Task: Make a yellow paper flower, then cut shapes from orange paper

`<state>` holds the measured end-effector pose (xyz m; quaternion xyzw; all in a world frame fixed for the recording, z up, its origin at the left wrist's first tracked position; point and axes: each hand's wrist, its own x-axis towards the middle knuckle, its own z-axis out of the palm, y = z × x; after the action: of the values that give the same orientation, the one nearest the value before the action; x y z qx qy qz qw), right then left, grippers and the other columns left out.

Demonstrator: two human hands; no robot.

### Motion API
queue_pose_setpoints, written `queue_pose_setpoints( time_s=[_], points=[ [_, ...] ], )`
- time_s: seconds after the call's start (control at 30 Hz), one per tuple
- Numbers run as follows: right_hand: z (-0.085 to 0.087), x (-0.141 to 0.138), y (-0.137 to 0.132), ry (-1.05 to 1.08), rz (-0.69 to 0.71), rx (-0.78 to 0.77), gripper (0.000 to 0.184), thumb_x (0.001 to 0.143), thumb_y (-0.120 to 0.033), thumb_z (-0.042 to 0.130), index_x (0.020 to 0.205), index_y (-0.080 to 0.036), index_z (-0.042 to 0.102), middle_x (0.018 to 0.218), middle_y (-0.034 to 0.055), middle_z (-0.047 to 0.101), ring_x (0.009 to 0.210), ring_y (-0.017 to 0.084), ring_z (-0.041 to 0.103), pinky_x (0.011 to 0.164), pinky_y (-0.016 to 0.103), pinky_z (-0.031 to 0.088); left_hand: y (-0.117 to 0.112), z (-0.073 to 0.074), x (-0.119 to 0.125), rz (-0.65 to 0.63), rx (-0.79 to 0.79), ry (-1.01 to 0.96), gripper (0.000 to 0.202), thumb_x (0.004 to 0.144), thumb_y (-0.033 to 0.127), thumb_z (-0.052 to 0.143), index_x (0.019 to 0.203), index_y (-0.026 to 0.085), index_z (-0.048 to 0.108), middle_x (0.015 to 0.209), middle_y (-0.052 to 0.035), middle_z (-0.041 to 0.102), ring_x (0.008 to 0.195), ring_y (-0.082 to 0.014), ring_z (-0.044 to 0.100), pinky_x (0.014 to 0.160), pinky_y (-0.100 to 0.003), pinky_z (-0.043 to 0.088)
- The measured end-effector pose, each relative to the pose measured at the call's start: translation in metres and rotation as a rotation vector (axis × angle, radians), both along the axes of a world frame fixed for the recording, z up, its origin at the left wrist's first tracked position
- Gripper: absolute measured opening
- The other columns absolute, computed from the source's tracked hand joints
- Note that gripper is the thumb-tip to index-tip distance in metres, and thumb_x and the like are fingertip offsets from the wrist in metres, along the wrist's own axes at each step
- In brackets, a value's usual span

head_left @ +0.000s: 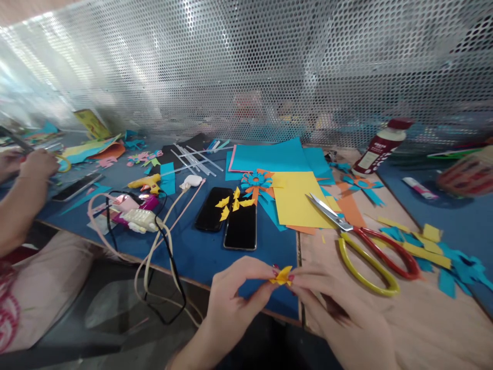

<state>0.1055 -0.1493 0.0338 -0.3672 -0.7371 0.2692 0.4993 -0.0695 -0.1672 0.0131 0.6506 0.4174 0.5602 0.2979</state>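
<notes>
A small folded yellow paper point(284, 275) is held between both hands, over the near part of the blue tabletop point(200, 257). Its left side is pinched by the thumb and forefinger of the left hand point(239, 295), and its right side is gripped between the thumb and fingertips of the right hand point(344, 311). How it is creased under the fingertips cannot be made out.

Beyond the hands, two dark phones are laid side by side, the left phone point(210, 218) and the right phone point(241, 234), with small yellow folded pieces point(235, 205) scattered across them. Behind these, a blue and orange paper flower point(257, 180) is set next to a yellow sheet point(300, 200), by which part of a blue sheet point(269, 156) is covered.

To the right, scissors point(346, 224) with one red and one yellow handle are left spread, their blade tips laid over the yellow sheet. Paper scraps point(427, 246) are strewn farther right. On the left, a yellow glue gun point(145, 181) is placed near clear sticks point(198, 164), and a co-worker's hand point(36, 167) is seen at the far left
</notes>
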Motion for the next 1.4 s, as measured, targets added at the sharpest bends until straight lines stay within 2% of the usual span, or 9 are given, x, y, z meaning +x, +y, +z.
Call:
queue_pose_setpoints(
  time_s=[0.2, 0.3, 0.4, 0.57, 0.7, 0.83, 1.03, 1.2, 1.4],
  points=[
    [-0.003, -0.001, -0.001, 0.005, 0.006, -0.001, 0.015, 0.081, -0.012, 0.064, 0.089, -0.025, 0.065, 0.086, -0.0009, 0.070, 0.078, 0.012, 0.068, 0.067, 0.016, 0.058, -0.001, 0.001, -0.001, -0.012, 0.011, 0.001, 0.020, 0.080, 0.003, 0.060, 0.092, 0.018, 0.067, 0.089, -0.0066, 0.072, 0.086, -0.0180, 0.068, 0.077, -0.029, 0.056],
    [-0.008, 0.000, 0.000, 0.004, 0.015, -0.050, 0.033, 0.078, -0.016, 0.069, 0.108, -0.026, 0.058, 0.092, 0.0002, 0.069, 0.082, 0.014, 0.068, 0.075, 0.022, 0.058, 0.000, 0.001, -0.003, -0.028, 0.030, 0.026, 0.020, 0.080, 0.003, 0.060, 0.091, 0.018, 0.067, 0.089, -0.0072, 0.072, 0.086, -0.0185, 0.067, 0.076, -0.030, 0.056],
    [-0.009, 0.001, 0.000, -0.011, 0.055, -0.075, 0.047, 0.077, -0.018, 0.068, 0.120, -0.025, 0.050, 0.093, 0.0012, 0.068, 0.082, 0.015, 0.067, 0.074, 0.025, 0.058, 0.001, 0.001, -0.004, -0.073, 0.104, 0.037, 0.024, 0.079, 0.002, 0.060, 0.095, 0.018, 0.066, 0.087, -0.0069, 0.072, 0.085, -0.0188, 0.067, 0.076, -0.032, 0.056],
    [0.000, 0.003, 0.002, -0.042, 0.135, -0.027, 0.024, 0.079, -0.013, 0.064, 0.099, -0.025, 0.060, 0.092, 0.0013, 0.067, 0.088, 0.015, 0.065, 0.075, 0.023, 0.056, -0.002, -0.001, -0.006, -0.090, 0.125, 0.035, 0.035, 0.075, -0.001, 0.063, 0.101, 0.021, 0.064, 0.089, -0.0057, 0.072, 0.086, -0.0185, 0.066, 0.074, -0.030, 0.056],
    [0.004, 0.004, 0.001, -0.019, 0.163, 0.043, 0.016, 0.082, -0.012, 0.060, 0.093, -0.024, 0.062, 0.087, 0.0018, 0.066, 0.081, 0.014, 0.065, 0.069, 0.022, 0.056, -0.003, -0.001, -0.005, -0.091, 0.127, 0.052, 0.038, 0.074, 0.000, 0.063, 0.104, 0.023, 0.061, 0.090, -0.0048, 0.071, 0.087, -0.0180, 0.065, 0.075, -0.030, 0.056],
    [0.003, 0.005, -0.001, -0.010, 0.196, 0.103, 0.021, 0.082, -0.008, 0.058, 0.096, -0.024, 0.062, 0.085, 0.0021, 0.065, 0.078, 0.014, 0.064, 0.066, 0.023, 0.056, -0.003, 0.000, -0.004, -0.100, 0.203, 0.069, 0.038, 0.076, 0.003, 0.063, 0.107, 0.024, 0.059, 0.088, -0.0050, 0.071, 0.085, -0.0174, 0.065, 0.073, -0.030, 0.056],
    [-0.003, 0.010, -0.001, -0.059, 0.223, 0.131, 0.035, 0.076, -0.012, 0.070, 0.106, -0.022, 0.057, 0.092, 0.0029, 0.064, 0.085, 0.015, 0.063, 0.073, 0.024, 0.056, -0.003, 0.003, -0.008, -0.112, 0.344, 0.185, 0.032, 0.082, 0.013, 0.062, 0.111, 0.025, 0.059, 0.086, -0.0050, 0.073, 0.082, -0.0167, 0.066, 0.078, -0.033, 0.055],
    [0.000, 0.010, 0.001, -0.096, 0.227, 0.208, 0.031, 0.075, -0.004, 0.063, 0.102, -0.019, 0.059, 0.089, 0.0044, 0.064, 0.082, 0.015, 0.063, 0.070, 0.024, 0.056, -0.003, 0.007, -0.011, -0.132, 0.435, 0.309, 0.030, 0.084, 0.015, 0.059, 0.112, 0.027, 0.058, 0.077, -0.0022, 0.074, 0.077, -0.0165, 0.068, 0.083, -0.036, 0.054],
    [-0.003, 0.009, 0.000, -0.096, 0.206, 0.226, 0.027, 0.078, -0.005, 0.060, 0.102, -0.018, 0.059, 0.089, 0.0058, 0.065, 0.081, 0.015, 0.062, 0.070, 0.024, 0.055, 0.002, 0.003, -0.004, -0.094, 0.496, 0.221, 0.022, 0.085, 0.012, 0.058, 0.106, 0.019, 0.060, 0.083, -0.0040, 0.075, 0.080, -0.0139, 0.065, 0.084, -0.032, 0.054]
  ],
)
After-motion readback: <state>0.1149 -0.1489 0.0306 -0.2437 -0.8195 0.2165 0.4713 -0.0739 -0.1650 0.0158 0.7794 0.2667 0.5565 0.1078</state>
